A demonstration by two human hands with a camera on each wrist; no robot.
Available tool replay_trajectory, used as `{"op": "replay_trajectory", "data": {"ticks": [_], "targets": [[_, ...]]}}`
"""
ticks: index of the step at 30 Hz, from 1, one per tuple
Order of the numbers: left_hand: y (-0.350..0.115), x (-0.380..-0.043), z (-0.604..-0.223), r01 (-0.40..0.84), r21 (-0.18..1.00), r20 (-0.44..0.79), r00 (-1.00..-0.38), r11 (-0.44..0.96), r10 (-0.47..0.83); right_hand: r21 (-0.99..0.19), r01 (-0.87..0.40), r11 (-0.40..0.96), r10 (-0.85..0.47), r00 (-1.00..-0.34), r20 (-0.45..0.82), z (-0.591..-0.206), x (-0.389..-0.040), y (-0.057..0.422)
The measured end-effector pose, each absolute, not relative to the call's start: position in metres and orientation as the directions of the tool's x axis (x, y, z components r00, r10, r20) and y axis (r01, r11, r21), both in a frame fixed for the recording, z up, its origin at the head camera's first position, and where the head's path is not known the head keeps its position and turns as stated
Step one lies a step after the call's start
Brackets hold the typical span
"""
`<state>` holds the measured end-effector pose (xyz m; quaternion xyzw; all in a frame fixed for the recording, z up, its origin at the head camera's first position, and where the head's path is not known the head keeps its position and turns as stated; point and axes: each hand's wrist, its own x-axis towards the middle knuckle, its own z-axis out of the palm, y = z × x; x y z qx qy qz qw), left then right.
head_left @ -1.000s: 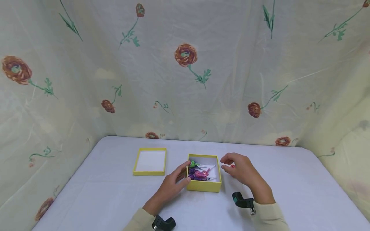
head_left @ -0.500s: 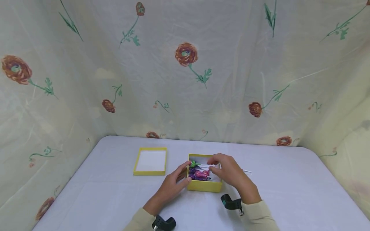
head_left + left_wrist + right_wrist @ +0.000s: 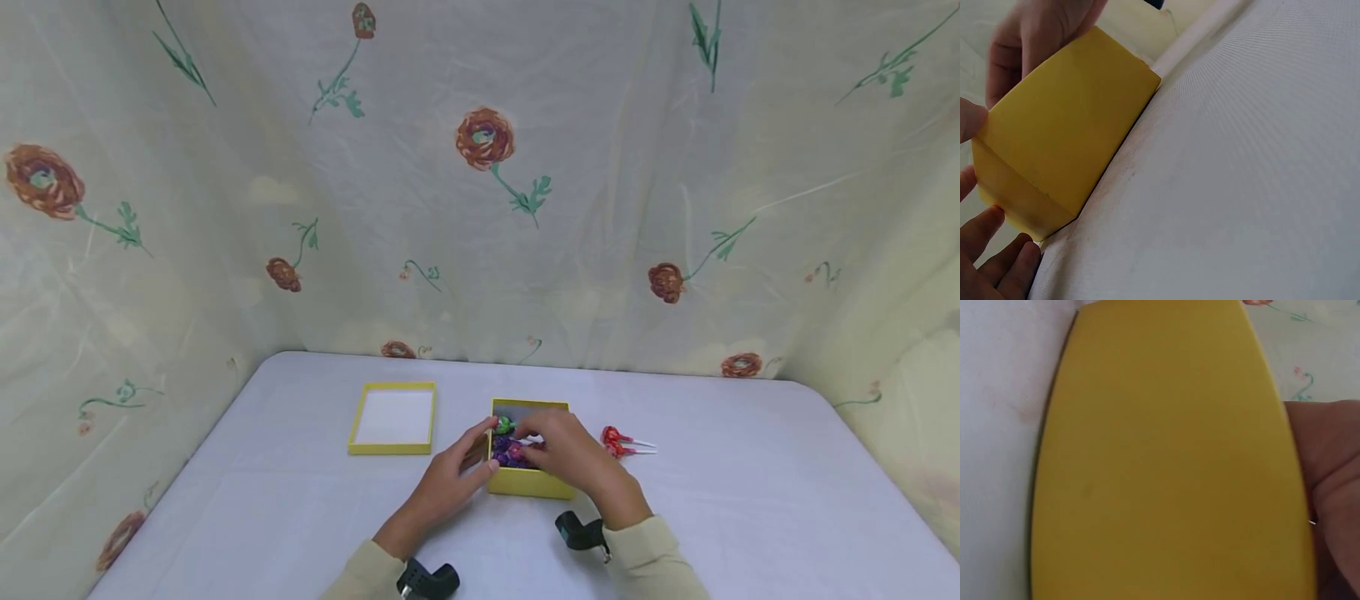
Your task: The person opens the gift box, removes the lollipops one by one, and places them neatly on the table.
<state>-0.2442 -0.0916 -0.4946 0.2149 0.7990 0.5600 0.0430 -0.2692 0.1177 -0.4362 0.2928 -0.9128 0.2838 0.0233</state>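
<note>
A yellow open-topped box (image 3: pixel 532 483) stands on the table. Inside are wrapped lollipops: a green one (image 3: pixel 505 426), purple ones (image 3: pixel 498 446) and a pink one (image 3: pixel 515 451). My left hand (image 3: pixel 442 492) grips the box's left side, thumb at the near corner and fingers farther back; the left wrist view shows fingertips (image 3: pixel 988 222) against the yellow wall. My right hand (image 3: pixel 566 446) reaches over the right wall into the box, curled fingers at the pink lollipop. Whether they pinch it is hidden; the right wrist view shows mostly the box's outer wall (image 3: pixel 1166 450).
Left of the box lies its yellow-rimmed lid (image 3: pixel 392 417), white inside facing up. To the right, red lollipops (image 3: pixel 615 440) lie on the white tabletop (image 3: pixel 262 500), sticks pointing right. A flower-printed curtain (image 3: pixel 570 233) hangs behind and at the sides.
My right hand has moved left from beside the red lollipops, over the box's right wall and down among the sweets. The red lollipops have come into full view. My left hand stays at the box.
</note>
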Motion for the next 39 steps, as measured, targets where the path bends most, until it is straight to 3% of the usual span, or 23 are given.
{"op": "replay_trajectory", "data": {"ticks": [7,31,39], "targets": [[-0.091,-0.229,-0.465,0.289,0.922,0.166,-0.897,0.257,0.410,-0.493,-0.526,0.693,-0.524,-0.837,0.156,-0.439,-0.271,0.114],[-0.089,-0.226,-0.463,0.293,0.912,0.162,-0.899,0.286,0.406,-0.338,-0.477,0.811,-0.493,-0.869,0.042,-0.439,-0.271,0.111],[-0.090,-0.227,-0.464,0.300,0.913,0.175,-0.900,0.276,0.400,-0.398,-0.477,0.784,-0.486,-0.870,0.084,-0.440,-0.272,0.111]]}}
